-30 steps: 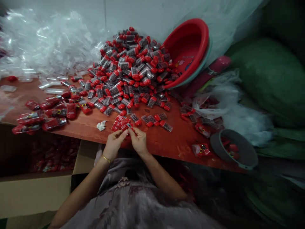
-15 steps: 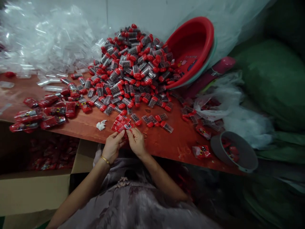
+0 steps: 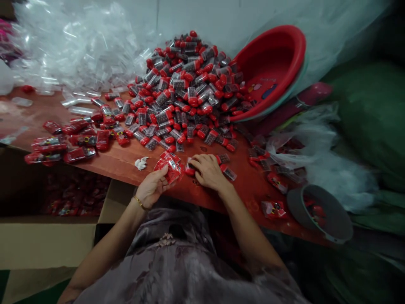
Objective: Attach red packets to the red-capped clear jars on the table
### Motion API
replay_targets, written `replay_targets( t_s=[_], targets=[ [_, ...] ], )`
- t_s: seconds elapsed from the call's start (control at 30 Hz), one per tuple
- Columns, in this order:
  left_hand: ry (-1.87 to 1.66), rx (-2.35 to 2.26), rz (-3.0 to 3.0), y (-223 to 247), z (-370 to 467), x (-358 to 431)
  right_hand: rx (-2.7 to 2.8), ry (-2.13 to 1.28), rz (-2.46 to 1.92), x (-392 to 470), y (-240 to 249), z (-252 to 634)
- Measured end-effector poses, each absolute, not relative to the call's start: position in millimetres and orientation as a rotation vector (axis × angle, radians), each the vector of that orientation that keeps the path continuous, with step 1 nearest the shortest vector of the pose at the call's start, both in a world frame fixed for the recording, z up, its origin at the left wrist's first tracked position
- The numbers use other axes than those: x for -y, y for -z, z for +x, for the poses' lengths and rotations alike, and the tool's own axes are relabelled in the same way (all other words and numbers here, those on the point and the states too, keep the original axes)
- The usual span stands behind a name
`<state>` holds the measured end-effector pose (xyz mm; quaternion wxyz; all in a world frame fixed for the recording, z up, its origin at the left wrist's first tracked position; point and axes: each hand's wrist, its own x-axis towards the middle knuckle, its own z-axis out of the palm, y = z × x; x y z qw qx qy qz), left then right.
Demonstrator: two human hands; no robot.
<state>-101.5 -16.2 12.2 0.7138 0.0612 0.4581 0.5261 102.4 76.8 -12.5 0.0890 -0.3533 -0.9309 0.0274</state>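
Observation:
My left hand [image 3: 153, 185] is closed, pinching a flat red printed packet [image 3: 173, 169] between thumb and fingers near the table's front edge. More flat red packets [image 3: 163, 159] lie just behind it. To the right, my right hand [image 3: 207, 171] curls its fingers down on a small clear container with a red cap [image 3: 190, 167], which is partly hidden under the fingertips. Beside that hand lie two similar red-capped containers [image 3: 229, 172]. Dark round bits show through their clear walls. A large heap of red-capped containers [image 3: 180, 93] rises behind both hands.
A red basin [image 3: 292, 42] leans at the heap's right. Filled red packets [image 3: 80, 154] lie at left, above a cardboard box [image 3: 47, 245]. Clear empty tubes [image 3: 76, 46] pile up at the back left. A grey bowl [image 3: 294, 202] stands front right, near plastic bags [image 3: 335, 160].
My hands have parted. The left keeps a red packet, while the right has let go of it and moved right onto a small red-capped container. The view has shifted slightly.

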Motion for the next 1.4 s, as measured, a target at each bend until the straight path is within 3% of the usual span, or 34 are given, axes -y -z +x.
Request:
replay_targets(
  t_s=[0.43,0.9,1.2,1.4],
  targets=[
    [-1.154,-1.119,0.173,-4,-97,20,2.834,-0.112,-0.948,-66,9,113],
    [-1.108,-1.114,0.181,-1,-89,15,2.328,-0.128,-0.773,7,0,121],
    [-1.248,-1.229,0.253,-10,-81,18,2.336,0.063,-0.942,13,6,102],
    [-1.3,-1.155,0.208,-8,-67,23,2.205,-0.072,-1.008,21,17,89]
  ],
)
